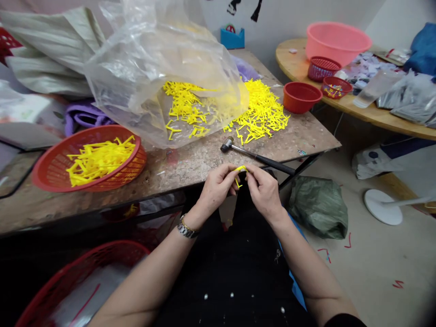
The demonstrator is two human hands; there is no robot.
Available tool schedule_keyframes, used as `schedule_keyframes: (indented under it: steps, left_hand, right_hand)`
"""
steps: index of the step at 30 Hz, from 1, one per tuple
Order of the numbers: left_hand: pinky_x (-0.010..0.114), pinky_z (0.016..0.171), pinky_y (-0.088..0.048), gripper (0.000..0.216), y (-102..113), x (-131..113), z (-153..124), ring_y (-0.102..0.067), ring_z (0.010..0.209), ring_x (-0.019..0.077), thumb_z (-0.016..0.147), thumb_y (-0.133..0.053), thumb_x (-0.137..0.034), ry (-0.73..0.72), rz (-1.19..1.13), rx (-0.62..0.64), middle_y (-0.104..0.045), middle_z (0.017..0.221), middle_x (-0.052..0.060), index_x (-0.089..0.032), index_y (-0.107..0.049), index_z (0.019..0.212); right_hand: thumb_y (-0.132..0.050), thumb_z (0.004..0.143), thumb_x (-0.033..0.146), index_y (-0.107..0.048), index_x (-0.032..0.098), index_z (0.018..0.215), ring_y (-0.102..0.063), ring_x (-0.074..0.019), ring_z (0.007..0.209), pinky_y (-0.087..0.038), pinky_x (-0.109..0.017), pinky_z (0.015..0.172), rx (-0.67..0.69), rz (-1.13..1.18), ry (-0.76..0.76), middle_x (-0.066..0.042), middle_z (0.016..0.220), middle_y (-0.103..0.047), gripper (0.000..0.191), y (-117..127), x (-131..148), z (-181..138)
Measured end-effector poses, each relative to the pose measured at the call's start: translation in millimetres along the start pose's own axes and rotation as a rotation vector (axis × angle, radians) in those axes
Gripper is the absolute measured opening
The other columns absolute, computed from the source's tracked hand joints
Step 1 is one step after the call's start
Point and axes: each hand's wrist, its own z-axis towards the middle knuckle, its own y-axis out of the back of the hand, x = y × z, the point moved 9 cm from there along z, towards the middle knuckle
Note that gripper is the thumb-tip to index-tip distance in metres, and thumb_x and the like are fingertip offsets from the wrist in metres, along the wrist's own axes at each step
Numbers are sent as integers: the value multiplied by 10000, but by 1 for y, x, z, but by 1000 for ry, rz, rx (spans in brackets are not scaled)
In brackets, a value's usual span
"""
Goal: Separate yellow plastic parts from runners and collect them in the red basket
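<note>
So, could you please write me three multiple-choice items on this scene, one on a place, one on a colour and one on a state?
1. Where does the hammer lie?
A. on the table's near edge, in front of the hands
B. in the pink basin
C. on the floor

2. What colour is the basket holding yellow pieces at the left?
A. blue
B. red
C. green

3. How is the small yellow piece held?
A. lying loose on the table
B. by the left hand alone
C. pinched between both hands

Answers:
1 A, its handle runs along the table just beyond the hands.
2 B, its rim and wall are red.
3 C, the left hand and the right hand meet on it with closed fingertips.
</note>
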Motion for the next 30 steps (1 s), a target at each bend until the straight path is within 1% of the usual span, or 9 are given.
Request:
schedule_keyframes:
  steps: [7,12,18,22,26,30]
  left_hand:
    - [154,438,-497,195,-1,-3,-2,-592,495,77,910,-623,-348,-8,41,-8,-609,666,-17,-157,-661,913]
    - [157,436,-496,199,-2,-2,-3,-600,508,80,904,-646,-364,-10,48,-9,-606,677,-13,-166,-663,891]
    - [159,433,-503,208,-4,-1,-4,-608,514,86,901,-662,-375,-2,41,-14,-615,681,-9,-167,-676,910]
    - [165,435,-506,206,-4,-1,-5,-607,506,87,908,-649,-369,-5,46,-11,-619,681,-10,-165,-672,915]
    - [174,438,-513,214,-7,0,-5,-609,505,94,911,-641,-377,-6,27,-7,-618,667,-14,-165,-665,898]
    - [168,426,-495,199,-7,-1,-6,-599,490,89,908,-634,-358,-20,38,-40,-614,660,-15,-167,-652,853]
  right_hand:
    - [-494,975,182,-716,220,1144,-738,-199,976,-582,-338,886,-7,-10,-8,-64,1068,-782,281,2,-2,-2]
    - [-494,975,180,-717,208,1141,-737,-202,964,-581,-341,879,-16,-1,-10,-74,1066,-781,279,3,-3,-3]
    - [-483,986,199,-714,227,1164,-729,-214,1000,-577,-364,904,-14,-29,-10,-76,1098,-777,293,4,-4,-5]
    - [-474,995,208,-711,227,1176,-730,-211,968,-580,-362,887,-11,-66,-5,-78,1083,-777,299,4,-4,-6]
    - [-452,1009,218,-710,191,1181,-725,-242,969,-573,-410,908,-11,-138,39,-108,1045,-776,311,3,-1,-8]
    - [-427,1011,210,-701,177,1190,-720,-252,948,-571,-431,912,-26,-189,71,-116,994,-773,330,1,1,-12]
